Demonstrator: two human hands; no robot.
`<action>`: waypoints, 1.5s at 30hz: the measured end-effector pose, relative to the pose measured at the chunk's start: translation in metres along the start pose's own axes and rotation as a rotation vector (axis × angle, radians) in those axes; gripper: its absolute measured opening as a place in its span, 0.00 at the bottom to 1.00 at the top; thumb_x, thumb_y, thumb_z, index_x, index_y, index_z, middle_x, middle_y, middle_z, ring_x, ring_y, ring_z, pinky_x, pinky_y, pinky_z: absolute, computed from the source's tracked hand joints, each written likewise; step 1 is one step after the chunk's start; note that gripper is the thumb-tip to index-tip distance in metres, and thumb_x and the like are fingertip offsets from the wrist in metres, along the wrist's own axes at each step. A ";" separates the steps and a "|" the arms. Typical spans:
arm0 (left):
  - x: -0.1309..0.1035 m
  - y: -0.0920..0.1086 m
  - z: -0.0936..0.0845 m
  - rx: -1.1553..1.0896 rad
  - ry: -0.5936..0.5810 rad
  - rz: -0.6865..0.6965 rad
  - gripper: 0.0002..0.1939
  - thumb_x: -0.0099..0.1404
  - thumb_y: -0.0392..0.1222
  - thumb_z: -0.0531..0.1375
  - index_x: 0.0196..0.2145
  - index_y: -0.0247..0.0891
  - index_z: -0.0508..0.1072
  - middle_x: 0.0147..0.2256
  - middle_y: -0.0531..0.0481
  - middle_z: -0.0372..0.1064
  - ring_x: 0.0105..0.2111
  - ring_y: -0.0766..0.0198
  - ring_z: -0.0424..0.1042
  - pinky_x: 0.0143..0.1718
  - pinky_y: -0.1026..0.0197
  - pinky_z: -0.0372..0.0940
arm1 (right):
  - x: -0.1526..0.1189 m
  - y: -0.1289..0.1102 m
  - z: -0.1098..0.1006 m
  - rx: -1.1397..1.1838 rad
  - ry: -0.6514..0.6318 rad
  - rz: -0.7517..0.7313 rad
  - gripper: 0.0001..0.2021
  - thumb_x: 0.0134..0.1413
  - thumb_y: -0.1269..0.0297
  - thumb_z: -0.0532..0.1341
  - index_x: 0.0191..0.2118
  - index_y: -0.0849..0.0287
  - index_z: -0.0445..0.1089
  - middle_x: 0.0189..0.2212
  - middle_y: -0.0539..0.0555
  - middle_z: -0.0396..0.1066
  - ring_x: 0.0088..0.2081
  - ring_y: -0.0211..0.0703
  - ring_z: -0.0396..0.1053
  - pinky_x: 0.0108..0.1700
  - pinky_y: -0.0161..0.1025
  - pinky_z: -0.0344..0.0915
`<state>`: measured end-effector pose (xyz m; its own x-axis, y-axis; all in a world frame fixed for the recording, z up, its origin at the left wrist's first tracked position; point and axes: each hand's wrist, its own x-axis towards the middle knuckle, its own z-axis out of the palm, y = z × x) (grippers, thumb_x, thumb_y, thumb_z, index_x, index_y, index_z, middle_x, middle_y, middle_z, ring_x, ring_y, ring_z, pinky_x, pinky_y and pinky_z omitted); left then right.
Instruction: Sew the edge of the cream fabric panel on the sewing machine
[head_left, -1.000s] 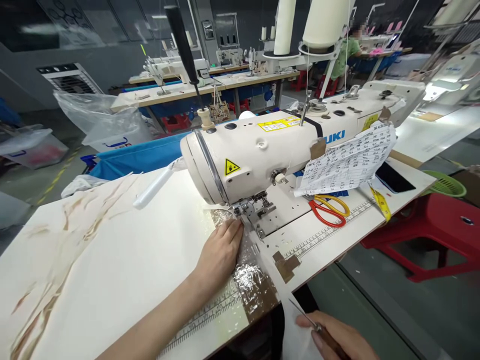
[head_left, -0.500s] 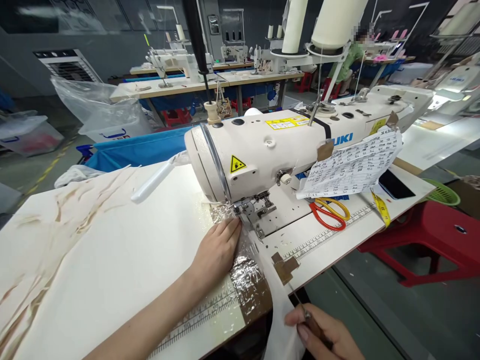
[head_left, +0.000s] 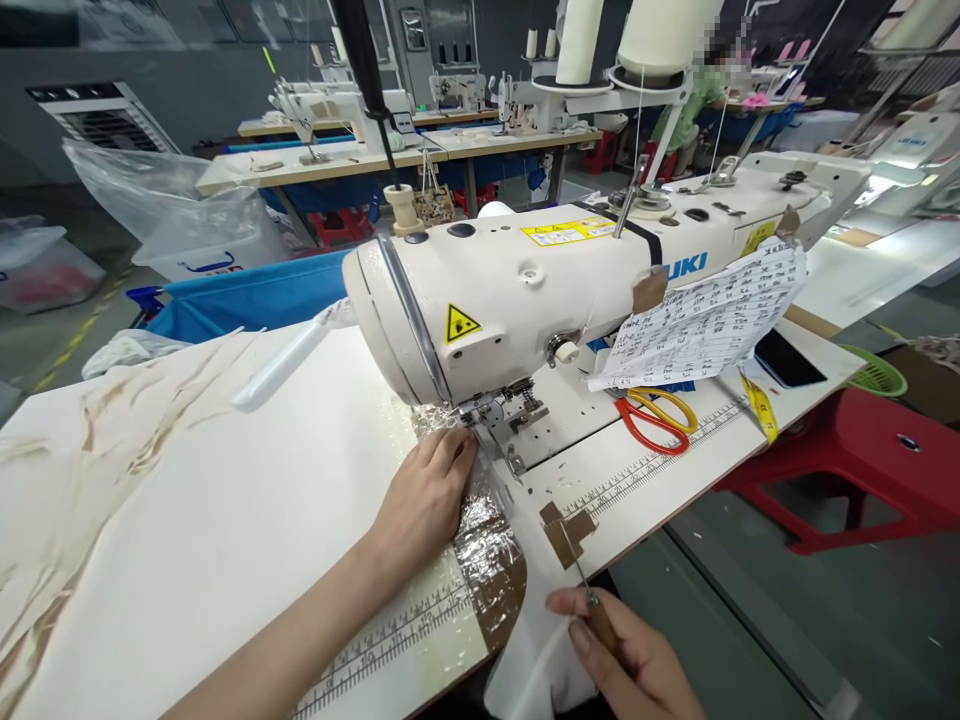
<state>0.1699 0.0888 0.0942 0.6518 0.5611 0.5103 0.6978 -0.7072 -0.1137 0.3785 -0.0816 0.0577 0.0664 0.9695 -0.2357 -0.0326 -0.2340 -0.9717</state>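
A white sewing machine (head_left: 480, 310) stands on the pale table. By its needle area, my left hand (head_left: 427, 490) rests with fingers closed and bent down at the edge of a white fabric strip (head_left: 536, 590). The strip runs from the presser foot over the table's front edge. My right hand (head_left: 630, 650) is closed around the wooden handle of an awl (head_left: 600, 620), whose thin metal shaft points up toward the table edge. Its thumb and forefinger are also at the fabric. The left fingertips are partly hidden beside the machine.
Red and yellow-handled scissors (head_left: 656, 420), a yellow tape measure (head_left: 759, 405) and a phone (head_left: 787, 358) lie at right. A handwritten sheet (head_left: 697, 320) hangs on the machine. Cream fabric pieces (head_left: 97, 450) lie at left. A red stool (head_left: 862, 450) stands at right.
The view has shifted slightly. My right hand with the awl has moved a little up and left, and the hanging fabric has swung left. My left hand stays by the presser foot.
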 end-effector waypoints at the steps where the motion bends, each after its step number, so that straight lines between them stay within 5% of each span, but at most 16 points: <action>1: 0.002 0.000 -0.001 0.010 0.006 -0.002 0.21 0.66 0.24 0.46 0.52 0.26 0.70 0.50 0.34 0.66 0.48 0.48 0.66 0.47 0.45 0.72 | 0.002 -0.004 -0.002 -0.027 0.000 -0.010 0.22 0.57 0.40 0.62 0.44 0.54 0.76 0.31 0.52 0.71 0.32 0.43 0.66 0.33 0.34 0.63; 5: 0.007 -0.003 -0.003 -0.035 0.057 0.004 0.19 0.65 0.24 0.47 0.48 0.27 0.71 0.44 0.35 0.66 0.42 0.50 0.65 0.41 0.47 0.73 | 0.009 -0.015 0.004 0.031 0.022 -0.021 0.21 0.55 0.41 0.64 0.43 0.54 0.76 0.32 0.51 0.70 0.31 0.42 0.64 0.33 0.34 0.63; 12: 0.005 -0.009 -0.003 -0.268 0.116 0.052 0.19 0.67 0.24 0.46 0.51 0.34 0.68 0.45 0.40 0.67 0.44 0.54 0.67 0.45 0.49 0.71 | 0.014 -0.011 0.025 0.403 -0.105 0.174 0.26 0.48 0.44 0.70 0.46 0.59 0.75 0.35 0.56 0.73 0.32 0.45 0.71 0.31 0.37 0.68; 17: 0.006 -0.010 -0.003 -0.148 0.116 0.049 0.17 0.67 0.25 0.47 0.49 0.32 0.68 0.44 0.38 0.67 0.43 0.52 0.66 0.41 0.48 0.72 | 0.020 -0.025 0.006 0.003 -0.033 -0.031 0.20 0.60 0.46 0.62 0.48 0.55 0.74 0.37 0.53 0.74 0.37 0.44 0.70 0.39 0.36 0.67; 22: 0.004 -0.009 -0.006 -0.232 0.168 0.073 0.17 0.68 0.24 0.47 0.49 0.33 0.67 0.41 0.42 0.68 0.40 0.57 0.67 0.39 0.53 0.71 | 0.027 -0.043 -0.001 -0.366 -0.051 -0.272 0.16 0.67 0.53 0.54 0.50 0.54 0.72 0.37 0.52 0.75 0.37 0.45 0.72 0.37 0.35 0.68; 29: 0.004 -0.012 -0.004 -0.234 0.151 0.104 0.15 0.69 0.26 0.48 0.50 0.32 0.67 0.43 0.40 0.69 0.42 0.56 0.68 0.39 0.52 0.71 | 0.041 -0.053 0.009 -0.511 -0.061 -0.535 0.13 0.70 0.64 0.49 0.51 0.55 0.68 0.36 0.51 0.72 0.36 0.41 0.72 0.38 0.34 0.67; 36: 0.002 -0.009 -0.006 -0.167 0.143 0.027 0.18 0.67 0.26 0.48 0.52 0.30 0.65 0.44 0.38 0.67 0.44 0.52 0.67 0.41 0.49 0.71 | 0.056 -0.056 0.015 -0.581 -0.047 -0.591 0.12 0.70 0.68 0.47 0.49 0.55 0.66 0.39 0.52 0.70 0.41 0.43 0.70 0.41 0.38 0.65; 45: 0.001 -0.009 -0.007 -0.197 0.118 0.108 0.13 0.69 0.28 0.49 0.49 0.31 0.67 0.44 0.40 0.69 0.45 0.54 0.68 0.42 0.51 0.71 | 0.068 -0.059 0.021 -0.682 -0.041 -0.669 0.12 0.67 0.71 0.47 0.48 0.58 0.65 0.39 0.55 0.70 0.40 0.46 0.70 0.40 0.39 0.65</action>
<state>0.1623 0.0922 0.1020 0.6721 0.4318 0.6015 0.5469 -0.8371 -0.0101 0.3637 -0.0001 0.0993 -0.1748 0.9165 0.3597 0.5886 0.3901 -0.7080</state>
